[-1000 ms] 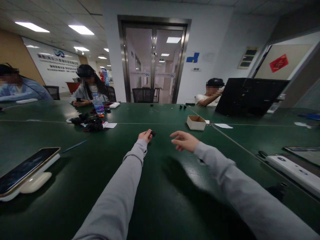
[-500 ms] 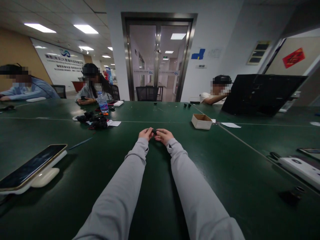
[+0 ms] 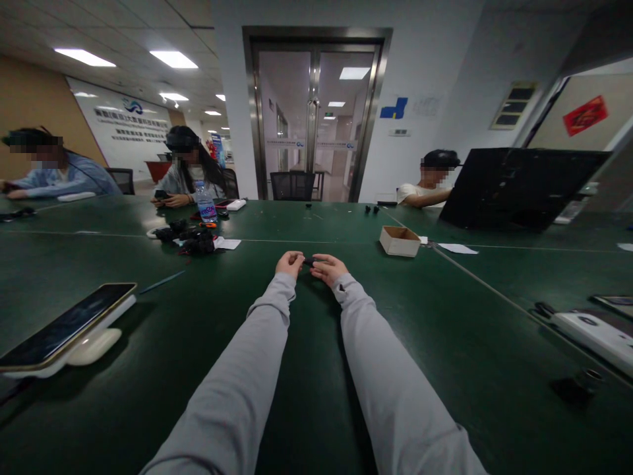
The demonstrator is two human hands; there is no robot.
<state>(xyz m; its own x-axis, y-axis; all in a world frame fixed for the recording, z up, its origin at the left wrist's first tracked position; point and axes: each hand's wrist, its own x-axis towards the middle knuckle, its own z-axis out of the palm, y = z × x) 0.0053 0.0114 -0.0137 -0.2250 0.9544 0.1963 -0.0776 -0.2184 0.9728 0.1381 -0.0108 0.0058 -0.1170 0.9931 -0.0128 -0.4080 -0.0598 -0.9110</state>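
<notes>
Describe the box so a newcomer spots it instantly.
On the big green table, find the person's right hand, then look beyond it and to its right. There sits a small open-topped box, with pale outer walls and a brown inside. Unlike the flat white paper to its right, it has upright walls.

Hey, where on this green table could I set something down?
Bare tabletop lies between the phone and the left sleeve, and between the right sleeve and the open box. It's crowded leftward beyond the left hand, where a black pile sits near the bottle.
</notes>
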